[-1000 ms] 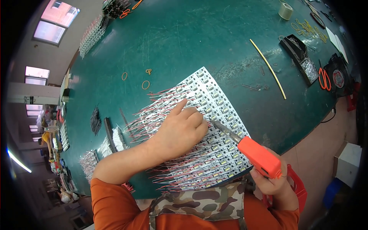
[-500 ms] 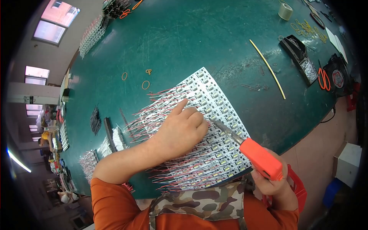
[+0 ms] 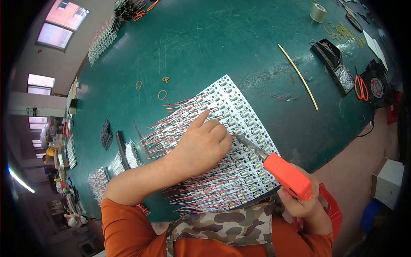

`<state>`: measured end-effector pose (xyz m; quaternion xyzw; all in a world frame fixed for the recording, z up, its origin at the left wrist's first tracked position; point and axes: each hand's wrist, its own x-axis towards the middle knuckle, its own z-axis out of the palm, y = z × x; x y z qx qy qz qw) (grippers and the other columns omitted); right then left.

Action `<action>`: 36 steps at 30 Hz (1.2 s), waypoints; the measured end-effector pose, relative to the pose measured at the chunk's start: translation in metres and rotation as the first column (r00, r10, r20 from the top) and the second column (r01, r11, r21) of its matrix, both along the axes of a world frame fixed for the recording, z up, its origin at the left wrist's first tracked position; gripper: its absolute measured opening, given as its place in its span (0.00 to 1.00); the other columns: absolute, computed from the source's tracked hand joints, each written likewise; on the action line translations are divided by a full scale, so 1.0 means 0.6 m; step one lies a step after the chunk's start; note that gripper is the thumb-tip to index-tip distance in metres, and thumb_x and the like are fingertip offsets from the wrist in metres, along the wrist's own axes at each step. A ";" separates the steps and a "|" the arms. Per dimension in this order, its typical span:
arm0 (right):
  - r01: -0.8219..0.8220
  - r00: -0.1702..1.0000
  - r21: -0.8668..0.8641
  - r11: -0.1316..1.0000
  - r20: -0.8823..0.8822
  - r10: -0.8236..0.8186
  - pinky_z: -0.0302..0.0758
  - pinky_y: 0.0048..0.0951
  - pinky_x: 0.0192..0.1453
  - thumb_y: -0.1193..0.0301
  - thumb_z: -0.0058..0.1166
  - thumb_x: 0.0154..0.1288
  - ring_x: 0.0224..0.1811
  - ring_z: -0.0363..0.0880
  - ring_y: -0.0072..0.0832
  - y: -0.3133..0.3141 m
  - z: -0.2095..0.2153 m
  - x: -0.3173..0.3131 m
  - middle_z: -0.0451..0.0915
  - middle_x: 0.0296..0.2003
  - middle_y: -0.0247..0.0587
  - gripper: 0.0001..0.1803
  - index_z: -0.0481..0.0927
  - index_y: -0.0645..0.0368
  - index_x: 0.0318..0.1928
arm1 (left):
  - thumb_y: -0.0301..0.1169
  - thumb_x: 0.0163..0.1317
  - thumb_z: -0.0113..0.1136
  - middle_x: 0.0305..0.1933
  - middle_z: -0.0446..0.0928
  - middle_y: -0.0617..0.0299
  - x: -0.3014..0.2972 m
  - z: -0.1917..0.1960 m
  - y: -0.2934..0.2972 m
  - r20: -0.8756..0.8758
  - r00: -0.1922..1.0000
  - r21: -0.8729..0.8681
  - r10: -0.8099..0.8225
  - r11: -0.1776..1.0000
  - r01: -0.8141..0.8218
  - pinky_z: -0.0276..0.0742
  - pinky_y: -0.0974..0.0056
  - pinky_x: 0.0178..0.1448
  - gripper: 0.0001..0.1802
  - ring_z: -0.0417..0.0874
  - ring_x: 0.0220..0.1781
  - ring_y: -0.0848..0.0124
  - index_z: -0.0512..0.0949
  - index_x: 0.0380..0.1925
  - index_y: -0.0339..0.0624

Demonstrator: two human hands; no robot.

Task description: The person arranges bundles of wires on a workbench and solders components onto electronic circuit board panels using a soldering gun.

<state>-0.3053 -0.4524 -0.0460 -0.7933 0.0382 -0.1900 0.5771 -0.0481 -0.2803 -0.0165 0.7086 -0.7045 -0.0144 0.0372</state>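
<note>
A wide green counter (image 3: 239, 51) filled most of the view. On its near edge lay a sheet of white light strips (image 3: 231, 150), set side by side at a slant, with thin red and white wires (image 3: 171, 132) fanning out from their left ends.

The left hand (image 3: 201, 145) lay palm-down on the strips, its forefinger stretched out and pressing near the wire ends, the other fingers curled loosely under and holding nothing. The right hand (image 3: 302, 201), low at the counter's edge, had its fingers wrapped tight around the orange handle of a soldering iron (image 3: 274, 165); the metal tip reached up and left to the strips, just beside the left hand's knuckles.

Farther off, a long yellow stick (image 3: 298, 76) lay slanted to the right, with a black tray (image 3: 333, 65) beyond it and orange scissors (image 3: 361, 87) near the right rim. A roll of tape (image 3: 318, 12) stood at the far edge. Three small rubber bands (image 3: 162, 94) lay above the strips, and more bundled strips (image 3: 102, 36) sat at the far left.
</note>
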 end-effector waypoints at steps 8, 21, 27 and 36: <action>0.025 1.000 0.082 0.996 0.014 -0.026 0.80 0.32 0.41 0.82 0.63 0.55 0.35 0.85 0.38 0.004 0.004 0.000 0.84 0.41 0.54 0.30 0.71 0.73 0.60 | 0.30 0.55 0.57 0.34 0.74 0.59 -0.001 0.000 -0.001 0.011 1.000 0.009 0.000 1.000 0.000 0.71 0.43 0.67 0.10 0.80 0.45 0.61 0.79 0.37 0.42; 0.006 0.999 -0.033 0.999 -0.033 -0.007 0.82 0.34 0.47 0.79 0.64 0.56 0.41 0.87 0.42 -0.008 0.004 -0.016 0.84 0.45 0.56 0.31 0.70 0.75 0.61 | 0.29 0.55 0.56 0.33 0.75 0.59 -0.001 0.002 -0.004 0.013 1.000 0.009 0.000 1.000 0.000 0.71 0.42 0.66 0.08 0.80 0.44 0.60 0.81 0.33 0.42; 0.009 1.000 -0.056 0.998 -0.017 -0.010 0.81 0.34 0.48 0.79 0.64 0.56 0.42 0.87 0.43 -0.007 0.001 -0.022 0.83 0.45 0.56 0.31 0.70 0.75 0.61 | 0.29 0.55 0.56 0.33 0.74 0.59 -0.004 0.001 -0.003 0.035 0.999 0.017 0.000 1.000 -0.001 0.71 0.42 0.66 0.07 0.80 0.44 0.60 0.81 0.33 0.42; 0.013 0.998 0.021 1.000 -0.066 -0.011 0.80 0.34 0.50 0.78 0.62 0.59 0.44 0.86 0.39 -0.008 0.008 -0.051 0.82 0.49 0.56 0.32 0.67 0.76 0.62 | 0.28 0.55 0.57 0.34 0.74 0.58 -0.002 0.012 0.000 -0.056 0.996 -0.013 0.077 0.997 -0.077 0.71 0.43 0.66 0.08 0.80 0.43 0.58 0.80 0.34 0.41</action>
